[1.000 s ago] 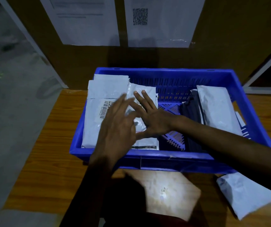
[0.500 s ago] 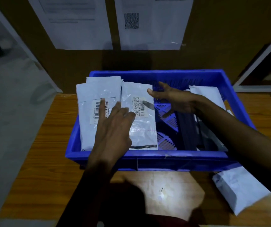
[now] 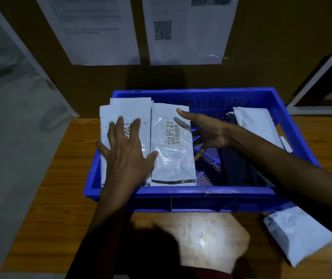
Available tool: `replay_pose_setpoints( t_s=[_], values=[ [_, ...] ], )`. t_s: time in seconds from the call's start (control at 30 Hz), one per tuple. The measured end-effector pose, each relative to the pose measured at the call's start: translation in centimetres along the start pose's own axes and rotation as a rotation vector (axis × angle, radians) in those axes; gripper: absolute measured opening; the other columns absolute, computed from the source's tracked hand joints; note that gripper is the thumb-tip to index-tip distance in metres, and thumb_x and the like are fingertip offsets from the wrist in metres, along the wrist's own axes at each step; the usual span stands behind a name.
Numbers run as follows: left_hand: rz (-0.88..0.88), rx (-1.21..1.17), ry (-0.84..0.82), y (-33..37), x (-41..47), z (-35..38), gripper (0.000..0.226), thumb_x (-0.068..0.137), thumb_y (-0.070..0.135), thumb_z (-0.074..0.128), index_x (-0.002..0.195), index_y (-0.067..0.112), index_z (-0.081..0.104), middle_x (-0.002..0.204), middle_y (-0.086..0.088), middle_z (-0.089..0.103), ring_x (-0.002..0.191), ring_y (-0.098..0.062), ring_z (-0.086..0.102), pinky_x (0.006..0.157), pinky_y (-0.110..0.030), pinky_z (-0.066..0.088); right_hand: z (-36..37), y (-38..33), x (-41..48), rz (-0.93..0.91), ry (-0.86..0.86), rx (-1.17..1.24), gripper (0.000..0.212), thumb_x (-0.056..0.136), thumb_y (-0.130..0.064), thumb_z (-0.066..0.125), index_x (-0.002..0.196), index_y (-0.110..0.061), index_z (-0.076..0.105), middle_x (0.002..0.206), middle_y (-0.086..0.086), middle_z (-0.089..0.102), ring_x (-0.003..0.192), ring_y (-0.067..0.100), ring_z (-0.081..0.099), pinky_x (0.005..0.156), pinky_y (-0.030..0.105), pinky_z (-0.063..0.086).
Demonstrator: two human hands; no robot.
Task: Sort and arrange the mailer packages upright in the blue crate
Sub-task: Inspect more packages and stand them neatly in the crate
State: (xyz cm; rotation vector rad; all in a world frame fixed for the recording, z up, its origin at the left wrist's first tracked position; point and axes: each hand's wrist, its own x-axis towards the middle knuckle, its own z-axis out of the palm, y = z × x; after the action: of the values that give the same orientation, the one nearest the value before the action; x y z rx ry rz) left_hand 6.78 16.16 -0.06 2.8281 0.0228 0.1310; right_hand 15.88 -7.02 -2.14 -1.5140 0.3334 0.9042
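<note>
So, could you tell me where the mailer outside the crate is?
Head view, lower right: the mailer lies on the wooden table, in front of the blue crate.

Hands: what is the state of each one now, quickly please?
Left hand: open, fingers spread, pressing flat on the left white mailer.
Right hand: open, thumb lying over the labelled mailer at its right edge.

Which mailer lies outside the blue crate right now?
The white mailer lying flat on the wooden table, by the blue crate's near right corner. Every other mailer, white or dark, sits inside the crate.
</note>
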Motion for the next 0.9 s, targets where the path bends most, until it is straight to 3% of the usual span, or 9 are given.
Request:
replay_pose_setpoints(
  t_s=[0.13, 0.23, 0.3, 0.4, 0.5, 0.57, 0.7, 0.83, 0.9],
  values=[
    [0.055, -0.068, 0.026, -0.7, 0.1, 0.0, 0.089, 0.08, 0.042, 0.082, 0.154, 0.031, 0.033, 0.168, -0.007, 0.016, 0.156, -0.029, 0.008, 0.12, -0.066, 0.012, 0.3, 0.2, 0.0, 0.025, 0.013, -0.011, 0.069, 0.08, -0.073, 0.069, 0.13, -0.024, 0.063, 0.13, 0.022, 0.063, 0.117, 0.045, 0.062, 0.081, 0.076, 0.052],
    [0.076, -0.029, 0.07, -0.7, 0.0, -0.2, 0.086, 0.08, 0.046, 0.08, 0.152, 0.03, 0.037, 0.168, -0.006, 0.019, 0.157, -0.027, 0.003, 0.121, -0.066, -0.001, 0.2, 0.2, 0.0, 0.046, 0.003, 0.012, 0.076, 0.077, -0.075, 0.072, 0.131, -0.023, 0.063, 0.133, 0.023, 0.061, 0.117, 0.048, 0.061, 0.08, 0.079, 0.05],
    [0.171, -0.032, 0.151, 0.2, -0.4, -0.3, 0.081, 0.082, 0.048, 0.076, 0.151, 0.025, 0.041, 0.165, -0.007, 0.026, 0.157, -0.026, 0.006, 0.124, -0.059, -0.004, 0.1, 0.0, -0.3, 0.036, -0.009, 0.005, 0.075, 0.077, -0.073, 0.072, 0.132, -0.023, 0.063, 0.131, 0.024, 0.063, 0.117, 0.049, 0.062, 0.079, 0.079, 0.051],
    [0.339, -0.194, 0.175, 3.1, -1.7, 0.5, 0.066, 0.091, 0.03, 0.073, 0.148, 0.013, 0.046, 0.158, -0.009, 0.04, 0.154, -0.026, 0.021, 0.127, -0.044, 0.011, -0.1, -0.2, -0.5, 0.037, -0.024, -0.021, 0.072, 0.077, -0.068, 0.077, 0.132, -0.023, 0.064, 0.13, 0.026, 0.065, 0.115, 0.049, 0.064, 0.08, 0.08, 0.05],
    [0.41, -0.165, 0.075, 5.7, -1.4, 2.6, 0.06, 0.083, 0.008, 0.074, 0.139, -0.001, 0.053, 0.145, -0.019, 0.052, 0.142, -0.038, 0.042, 0.121, -0.046, 0.03, -0.1, 0.2, -0.6, 0.067, -0.036, -0.02, 0.069, 0.079, -0.065, 0.076, 0.131, -0.021, 0.066, 0.132, 0.026, 0.063, 0.117, 0.049, 0.062, 0.083, 0.08, 0.049],
    [0.419, -0.025, -0.058, 6.7, -0.8, 3.4, 0.061, 0.079, 0.007, 0.072, 0.136, -0.001, 0.052, 0.145, -0.021, 0.049, 0.139, -0.039, 0.041, 0.116, -0.045, 0.033, -0.1, 0.5, -0.5, 0.072, -0.038, -0.003, 0.068, 0.08, -0.066, 0.076, 0.131, -0.022, 0.065, 0.132, 0.026, 0.062, 0.118, 0.05, 0.062, 0.084, 0.081, 0.048],
    [0.424, 0.096, -0.204, 6.8, -0.3, 4.2, 0.068, 0.077, 0.012, 0.07, 0.141, 0.004, 0.048, 0.163, -0.021, 0.024, 0.152, -0.036, 0.018, 0.122, -0.045, 0.02, 0.4, 0.9, 0.0, 0.061, -0.031, 0.019, 0.064, 0.08, -0.067, 0.074, 0.123, -0.02, 0.07, 0.126, 0.022, 0.068, 0.113, 0.044, 0.066, 0.085, 0.081, 0.047],
    [0.43, 0.061, -0.153, 6.1, -0.1, 4.6, 0.071, 0.069, 0.01, 0.068, 0.139, 0.008, 0.053, 0.153, -0.017, 0.041, 0.147, -0.033, 0.03, 0.118, -0.042, 0.027, 2.0, 1.3, 0.7, 0.055, -0.146, 0.033, 0.049, 0.082, -0.069, 0.071, 0.102, -0.025, 0.075, 0.103, 0.01, 0.071, 0.093, 0.029, 0.069, 0.103, 0.071, 0.041],
    [0.412, 0.092, -0.148, 6.1, -0.1, 4.7, 0.073, 0.071, 0.012, 0.068, 0.142, 0.01, 0.051, 0.152, -0.015, 0.041, 0.148, -0.033, 0.028, 0.118, -0.045, 0.026, 2.7, 1.3, 1.1, 0.027, -0.161, 0.106, 0.043, 0.082, -0.067, 0.073, 0.101, -0.029, 0.074, 0.104, 0.005, 0.068, 0.098, 0.028, 0.064, 0.112, 0.063, 0.035]
  ],
)
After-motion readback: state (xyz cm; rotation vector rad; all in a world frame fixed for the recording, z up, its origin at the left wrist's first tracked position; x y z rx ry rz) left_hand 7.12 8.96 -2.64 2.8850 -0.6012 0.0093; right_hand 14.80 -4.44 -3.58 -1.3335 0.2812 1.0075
